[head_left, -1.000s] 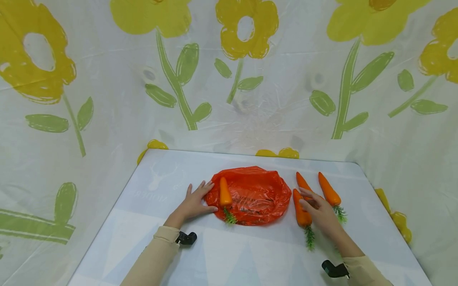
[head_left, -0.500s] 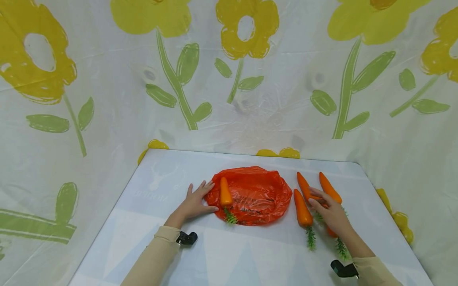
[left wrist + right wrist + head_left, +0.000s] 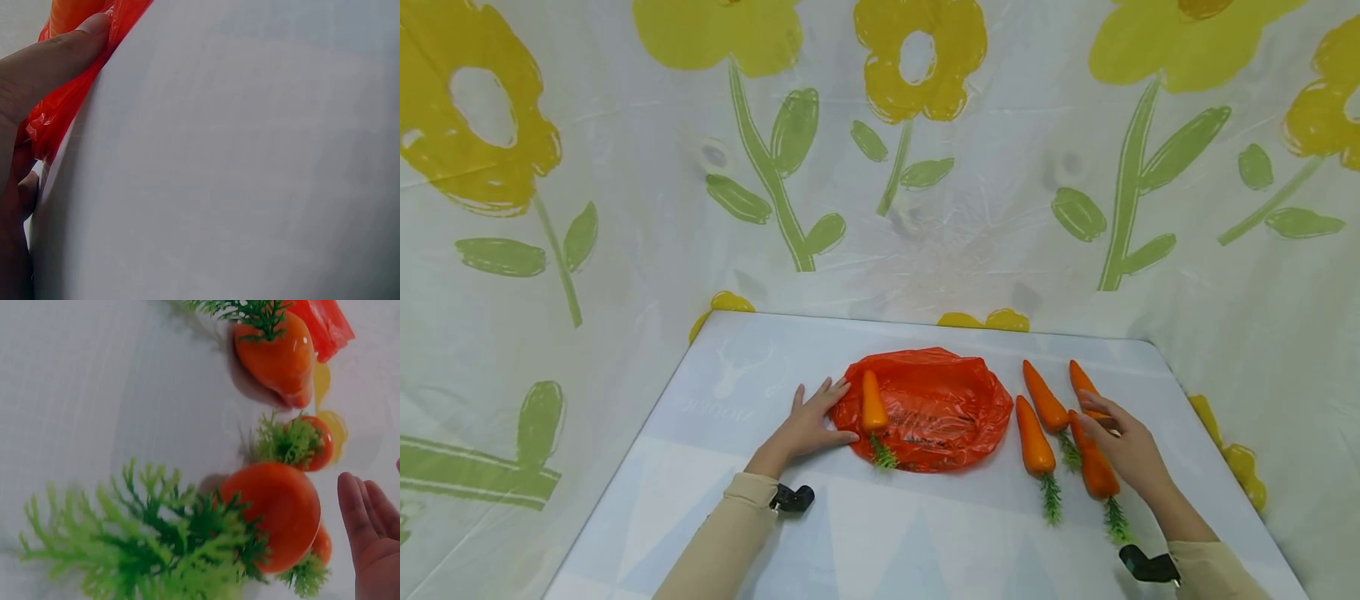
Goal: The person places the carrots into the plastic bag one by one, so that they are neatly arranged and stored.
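In the head view my left hand (image 3: 808,423) rests with spread fingers at the left edge of a red plastic bag (image 3: 947,408). Its thumb (image 3: 69,56) lies across the bag's front edge in the left wrist view. A toy carrot (image 3: 872,404) with a green top lies on the bag's left part. My right hand (image 3: 1127,446) hovers with loosely extended fingers over the right-hand carrots, holding nothing. The nearest carrot (image 3: 1097,467) is just left of its thumb; the far right carrot (image 3: 1081,381) is partly hidden behind the fingers.
Two more carrots, a front one (image 3: 1036,446) and a back one (image 3: 1042,396), lie between the bag and the right hand. All are on a pale patterned table (image 3: 895,533). A flower-printed curtain (image 3: 992,192) encloses the table's back and sides.
My right hand has moved to the right, from over the left carrots to over the right ones, uncovering the ones it passed. The left hand, bag and carrots stay in place.
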Demonstrator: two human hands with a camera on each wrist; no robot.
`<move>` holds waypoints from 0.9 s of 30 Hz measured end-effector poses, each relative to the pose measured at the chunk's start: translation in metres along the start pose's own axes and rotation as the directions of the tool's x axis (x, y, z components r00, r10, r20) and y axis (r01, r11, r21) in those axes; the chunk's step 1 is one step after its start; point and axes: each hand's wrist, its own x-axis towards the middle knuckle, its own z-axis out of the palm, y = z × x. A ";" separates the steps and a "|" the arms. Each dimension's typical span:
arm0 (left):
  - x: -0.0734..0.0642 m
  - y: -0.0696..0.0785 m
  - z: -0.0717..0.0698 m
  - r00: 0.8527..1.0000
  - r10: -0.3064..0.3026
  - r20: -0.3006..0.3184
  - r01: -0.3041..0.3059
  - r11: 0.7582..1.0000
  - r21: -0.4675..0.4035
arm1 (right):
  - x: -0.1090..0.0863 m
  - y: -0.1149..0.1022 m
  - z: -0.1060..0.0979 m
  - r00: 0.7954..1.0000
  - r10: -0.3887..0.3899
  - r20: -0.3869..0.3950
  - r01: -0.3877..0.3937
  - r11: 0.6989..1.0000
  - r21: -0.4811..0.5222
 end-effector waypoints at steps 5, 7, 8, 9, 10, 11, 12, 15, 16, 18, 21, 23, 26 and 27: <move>0.000 0.000 0.000 1.000 -0.010 0.000 0.010 1.000 -0.003 | 0.002 0.007 -0.006 1.000 0.005 -0.007 -0.005 1.000 -0.030; 0.000 0.000 0.000 1.000 -0.014 0.001 0.014 1.000 0.001 | 0.002 0.009 -0.009 1.000 0.012 -0.012 -0.012 0.999 -0.039; 0.000 0.000 0.000 1.000 -0.012 -0.002 0.012 1.000 -0.001 | 0.003 0.009 -0.010 1.000 0.017 -0.013 -0.018 0.999 -0.039; 0.000 0.000 0.000 1.000 -0.013 -0.002 0.013 1.000 0.001 | 0.004 0.010 -0.011 1.000 0.022 -0.016 -0.023 0.999 -0.044; 0.000 0.001 0.000 1.000 -0.010 -0.005 0.010 1.000 -0.001 | 0.004 0.010 -0.012 0.999 0.027 -0.020 -0.028 0.999 -0.047; -0.001 0.001 0.000 1.000 -0.010 -0.006 0.010 1.000 0.001 | 0.005 0.011 -0.013 0.999 0.028 -0.022 -0.029 0.998 -0.056; -0.001 0.001 0.000 1.000 -0.006 -0.010 0.006 1.000 -0.002 | 0.007 0.012 -0.015 0.999 0.033 -0.023 -0.035 0.997 -0.063; -0.001 0.002 0.000 1.000 -0.004 -0.009 0.004 1.000 0.001 | 0.011 0.016 -0.019 0.998 0.046 -0.032 -0.049 0.995 -0.086; -0.001 0.002 0.000 1.000 -0.002 -0.009 0.002 1.000 0.000 | 0.012 0.017 -0.021 0.998 0.048 -0.034 -0.051 0.995 -0.090; -0.001 0.002 0.000 1.000 -0.008 -0.008 0.008 1.000 0.001 | 0.016 0.019 -0.022 0.998 0.055 -0.042 -0.059 0.994 -0.094; -0.001 0.001 0.000 1.000 -0.013 -0.007 0.013 1.000 0.002 | 0.020 0.021 -0.024 0.996 0.068 -0.049 -0.073 0.992 -0.105; -0.001 0.001 0.000 1.000 -0.013 -0.008 0.013 1.000 0.004 | 0.022 0.022 -0.024 0.995 0.085 -0.047 -0.089 0.990 -0.109; -0.001 0.001 0.001 1.000 0.000 -0.015 0.000 1.000 0.009 | 0.025 0.024 -0.024 0.993 0.112 -0.032 -0.115 0.987 -0.116; -0.001 0.001 0.001 1.000 0.003 -0.018 -0.003 1.000 0.008 | 0.026 0.025 -0.024 0.993 0.117 -0.028 -0.119 0.986 -0.118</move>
